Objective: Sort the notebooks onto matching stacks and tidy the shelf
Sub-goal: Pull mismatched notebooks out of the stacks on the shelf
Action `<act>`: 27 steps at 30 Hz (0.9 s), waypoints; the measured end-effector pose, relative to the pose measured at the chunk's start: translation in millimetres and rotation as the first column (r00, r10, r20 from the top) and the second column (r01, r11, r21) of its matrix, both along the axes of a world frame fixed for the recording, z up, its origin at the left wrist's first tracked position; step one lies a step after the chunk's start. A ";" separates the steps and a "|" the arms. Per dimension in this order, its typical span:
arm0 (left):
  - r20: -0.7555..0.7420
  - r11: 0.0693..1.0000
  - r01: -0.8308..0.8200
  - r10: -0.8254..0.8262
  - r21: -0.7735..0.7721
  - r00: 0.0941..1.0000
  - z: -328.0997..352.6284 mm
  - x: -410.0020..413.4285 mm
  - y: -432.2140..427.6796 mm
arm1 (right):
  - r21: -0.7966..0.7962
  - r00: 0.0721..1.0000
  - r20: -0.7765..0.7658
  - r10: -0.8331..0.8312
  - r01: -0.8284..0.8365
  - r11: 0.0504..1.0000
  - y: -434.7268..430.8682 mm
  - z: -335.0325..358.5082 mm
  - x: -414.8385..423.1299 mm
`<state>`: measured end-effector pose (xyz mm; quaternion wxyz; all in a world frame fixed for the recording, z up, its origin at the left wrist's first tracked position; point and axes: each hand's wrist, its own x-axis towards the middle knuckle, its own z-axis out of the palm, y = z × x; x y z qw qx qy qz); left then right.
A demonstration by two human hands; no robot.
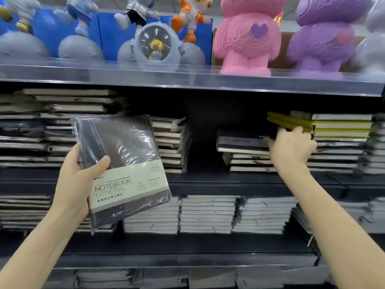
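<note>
My left hand (80, 174) grips a brown plastic-wrapped notebook (123, 163) by its left edge, thumb across the cover, and holds it tilted in front of the middle shelf. A cream band on it reads NOTEBOOK GENERAL. My right hand (291, 149) reaches into the middle shelf on the right. Its fingertips touch the yellow notebooks (291, 122) that lie skewed near the top of a stack. Its thumb is at the dark notebook (241, 140) topping the lower stack beside it; whether it grips anything I cannot make out.
Stacks of dark notebooks (173, 142) fill the middle shelf, with a gap (204, 147) between two stacks. More stacks (208, 213) sit on the lower shelf. The top shelf (187, 78) carries astronaut figures (154, 44) and pink (248, 36) and purple (320, 38) brick bears.
</note>
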<state>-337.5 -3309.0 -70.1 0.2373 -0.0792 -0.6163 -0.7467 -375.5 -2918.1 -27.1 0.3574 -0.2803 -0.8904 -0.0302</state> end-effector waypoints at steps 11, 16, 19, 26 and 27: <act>0.039 0.999 -0.018 0.019 -0.031 0.999 -7.3 -2.7 -9.0 | 0.013 0.884 0.199 0.424 -0.435 0.900 -67.2 -33.3 -52.2; 0.055 1.000 -0.021 0.021 -0.008 0.998 -10.0 -3.2 -11.1 | -0.035 0.866 0.152 0.477 -0.477 0.878 -40.2 -32.9 -36.8; 0.070 1.000 -0.024 0.024 0.003 0.997 -11.6 -2.0 -16.2 | -0.030 0.805 0.061 0.590 -0.589 0.807 -71.9 -20.6 -38.4; 0.049 0.997 -0.078 0.078 -0.001 0.996 -7.1 1.3 -36.5 | -0.238 0.518 0.241 0.821 -0.788 0.568 -197.9 26.5 -96.1; 0.055 0.997 -0.082 0.082 0.004 0.995 -6.6 0.9 -39.1 | -0.220 0.523 0.284 0.803 -0.780 0.586 -203.6 28.1 -102.6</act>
